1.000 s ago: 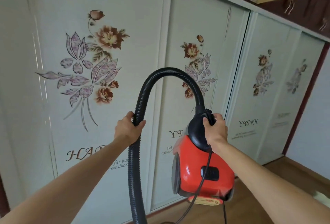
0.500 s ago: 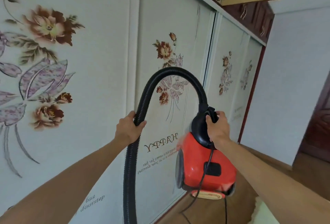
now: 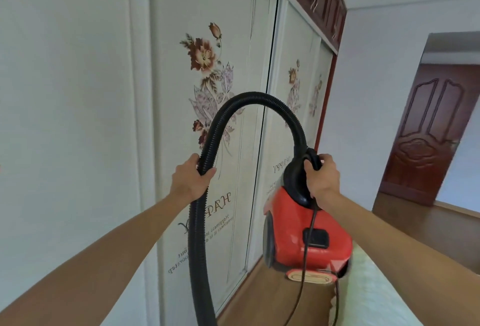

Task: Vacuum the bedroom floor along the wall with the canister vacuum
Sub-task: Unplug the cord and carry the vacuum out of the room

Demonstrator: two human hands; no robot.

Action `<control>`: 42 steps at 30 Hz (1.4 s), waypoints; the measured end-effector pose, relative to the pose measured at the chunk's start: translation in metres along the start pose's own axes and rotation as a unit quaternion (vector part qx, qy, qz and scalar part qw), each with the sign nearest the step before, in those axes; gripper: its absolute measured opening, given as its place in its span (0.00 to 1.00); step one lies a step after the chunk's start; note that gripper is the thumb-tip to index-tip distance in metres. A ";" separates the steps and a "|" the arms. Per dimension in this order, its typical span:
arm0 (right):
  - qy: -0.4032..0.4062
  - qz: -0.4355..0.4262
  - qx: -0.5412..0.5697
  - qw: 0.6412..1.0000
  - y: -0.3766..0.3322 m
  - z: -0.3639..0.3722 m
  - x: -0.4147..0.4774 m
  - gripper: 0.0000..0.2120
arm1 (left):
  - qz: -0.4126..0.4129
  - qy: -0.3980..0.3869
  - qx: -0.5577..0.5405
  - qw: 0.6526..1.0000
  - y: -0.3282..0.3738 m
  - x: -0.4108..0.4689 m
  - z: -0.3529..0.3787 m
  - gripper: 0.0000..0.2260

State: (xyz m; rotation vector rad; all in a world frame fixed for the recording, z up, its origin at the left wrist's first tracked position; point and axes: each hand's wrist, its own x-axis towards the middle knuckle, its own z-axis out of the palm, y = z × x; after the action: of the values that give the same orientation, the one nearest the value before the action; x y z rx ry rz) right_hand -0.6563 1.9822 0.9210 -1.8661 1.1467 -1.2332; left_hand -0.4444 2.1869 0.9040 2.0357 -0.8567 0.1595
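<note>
Red-bodied canister vacuum [image 3: 306,237] hanging clear of the floor [image 3: 259,297], carried by its black handle [image 3: 298,180] in the right hand [image 3: 323,179], fingers curled fully round the grip. Black ribbed hose [image 3: 249,99] arching up out of the canister's top, over, and down into the left hand [image 3: 191,182], wrapped tight around it. Below that grip, running straight down past the bottom edge, nozzle end out of sight. Dangling from the body toward the floor, a thin power cord [image 3: 304,273].

Ahead of and below both hands: a narrow strip of wooden floor between the flowered wardrobe doors [image 3: 202,14] on the left and a pale bed edge [image 3: 376,299] on the right, long axis running away toward the brown door [image 3: 428,138]. Canister on the bed side of that strip, hose on the wardrobe side. Left hand therefore better placed to steer the hose along the wardrobe foot. Probably a carrying step, not yet cleaning: canister to be set down first, then the hose end brought low. Worth minding the loose cord underfoot.
</note>
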 end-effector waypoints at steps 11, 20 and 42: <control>0.026 0.038 0.003 0.999 0.053 0.047 0.100 0.14 | 0.028 -0.042 -0.009 0.999 0.005 0.112 0.101 0.14; 0.047 0.079 -0.038 0.995 0.104 0.067 0.201 0.15 | 0.055 -0.075 -0.063 0.994 0.031 0.208 0.222 0.14; 0.138 0.145 -0.083 0.976 0.258 0.090 0.442 0.16 | 0.165 -0.184 -0.057 0.967 0.112 0.404 0.490 0.13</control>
State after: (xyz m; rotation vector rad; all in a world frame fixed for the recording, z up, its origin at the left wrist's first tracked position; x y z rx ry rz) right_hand -0.5733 1.4754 0.8430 -1.5989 1.6524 -1.2839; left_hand -0.3103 1.5575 0.8588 1.8291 -1.4037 -0.0892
